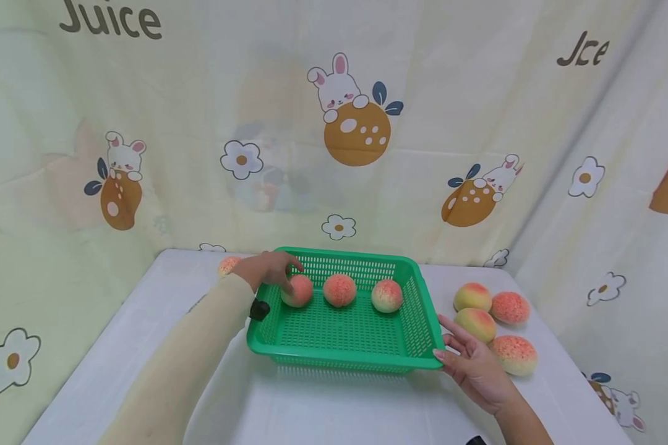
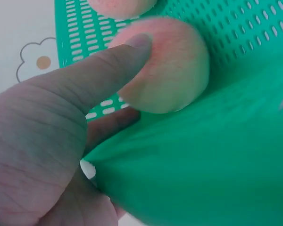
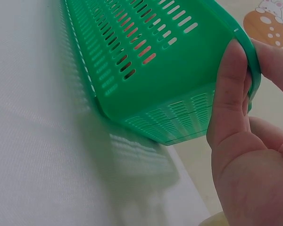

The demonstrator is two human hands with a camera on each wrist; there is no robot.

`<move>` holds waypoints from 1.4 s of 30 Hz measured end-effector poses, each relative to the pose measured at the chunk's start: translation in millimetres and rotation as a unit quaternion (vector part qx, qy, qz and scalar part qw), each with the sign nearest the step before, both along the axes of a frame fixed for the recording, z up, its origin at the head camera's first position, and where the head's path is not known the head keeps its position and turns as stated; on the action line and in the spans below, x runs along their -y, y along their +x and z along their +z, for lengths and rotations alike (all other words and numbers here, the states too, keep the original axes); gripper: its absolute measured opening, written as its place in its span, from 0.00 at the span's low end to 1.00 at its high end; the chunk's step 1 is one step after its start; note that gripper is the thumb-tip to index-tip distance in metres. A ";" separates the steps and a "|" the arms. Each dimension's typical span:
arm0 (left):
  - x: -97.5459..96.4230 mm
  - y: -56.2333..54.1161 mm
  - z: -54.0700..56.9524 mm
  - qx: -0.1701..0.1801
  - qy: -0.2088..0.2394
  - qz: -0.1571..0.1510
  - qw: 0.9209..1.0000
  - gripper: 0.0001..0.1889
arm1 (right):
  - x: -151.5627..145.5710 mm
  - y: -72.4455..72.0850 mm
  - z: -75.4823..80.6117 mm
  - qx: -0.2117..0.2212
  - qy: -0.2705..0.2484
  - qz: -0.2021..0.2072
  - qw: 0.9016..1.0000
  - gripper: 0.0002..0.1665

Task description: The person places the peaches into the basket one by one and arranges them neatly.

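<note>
At the basket (image 1: pixel 334 334), left hand (image 1: pixel 265 270) holds peach (image 1: pixel 300 292), right hand (image 1: pixel 477 371) pinches rim (image 3: pixel 251 54).

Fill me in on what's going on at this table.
A person's left hand is over the left side of a green basket, its thumb on the leftmost peach of three inside. The right hand grips the basket's near right corner. Four more fruits lie on the table to the right; another, partly hidden, lies left.
</note>
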State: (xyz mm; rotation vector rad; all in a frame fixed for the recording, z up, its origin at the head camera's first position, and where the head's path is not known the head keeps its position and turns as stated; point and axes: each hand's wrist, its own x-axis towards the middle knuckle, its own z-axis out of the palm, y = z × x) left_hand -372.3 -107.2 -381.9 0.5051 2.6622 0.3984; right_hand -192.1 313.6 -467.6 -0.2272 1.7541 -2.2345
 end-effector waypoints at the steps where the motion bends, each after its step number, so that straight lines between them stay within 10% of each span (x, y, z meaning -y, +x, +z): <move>1: -0.1 0.8 0.0 0.000 0.000 -0.004 1.000 0.30 | 0.2 0.0 0.0 0.001 0.000 0.000 1.000 0.47; 12: -2.0 -0.3 -5.5 -0.009 -0.029 0.031 0.999 0.29 | 2.7 -0.7 2.1 0.003 0.006 0.000 1.000 0.48; 26: 2.5 1.9 -1.7 -0.028 -0.033 -0.004 0.999 0.26 | 5.8 -2.6 1.8 -0.002 0.009 0.000 1.000 0.45; 42: 26.4 13.0 -7.6 -0.021 0.156 0.002 0.987 0.32 | 1.4 1.1 0.9 -0.010 0.002 0.000 1.000 0.45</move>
